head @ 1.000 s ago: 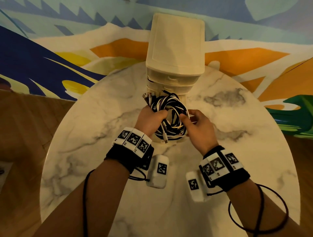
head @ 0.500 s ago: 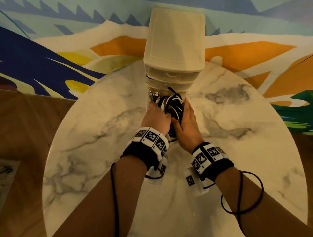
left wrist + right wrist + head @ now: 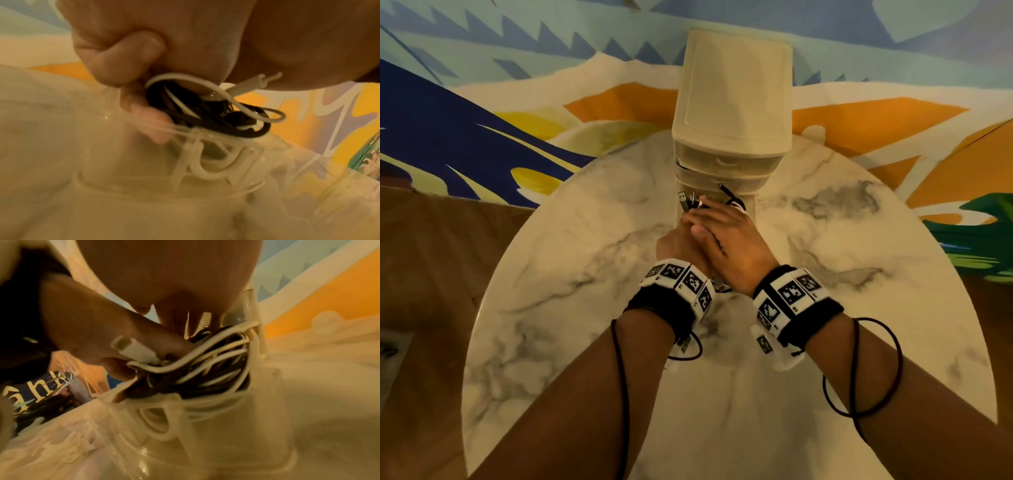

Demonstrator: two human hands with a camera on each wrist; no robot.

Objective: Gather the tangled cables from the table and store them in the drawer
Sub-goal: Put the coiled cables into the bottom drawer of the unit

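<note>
The tangled bundle of black and white cables (image 3: 205,110) sits partly in the clear plastic drawer (image 3: 144,178), which is pulled out at the foot of the cream drawer unit (image 3: 732,113). My left hand (image 3: 678,240) curls its fingers and thumb round the left side of the bundle (image 3: 205,366). My right hand (image 3: 722,229) lies flat over the top, fingers pressing on the cables. From the head view the hands hide most of the bundle. A few USB plugs (image 3: 683,202) and a black loop (image 3: 734,200) stick out beyond the fingers.
The drawer unit stands at the far edge of the round marble table (image 3: 585,308), against a painted wall (image 3: 482,85). The drawers (image 3: 726,161) above the open one are closed. A wooden floor (image 3: 431,257) lies to the left.
Both hands have moved forward and down with the bundle, pushing it from above the table into the open drawer. My right hand has come over the top of it.
</note>
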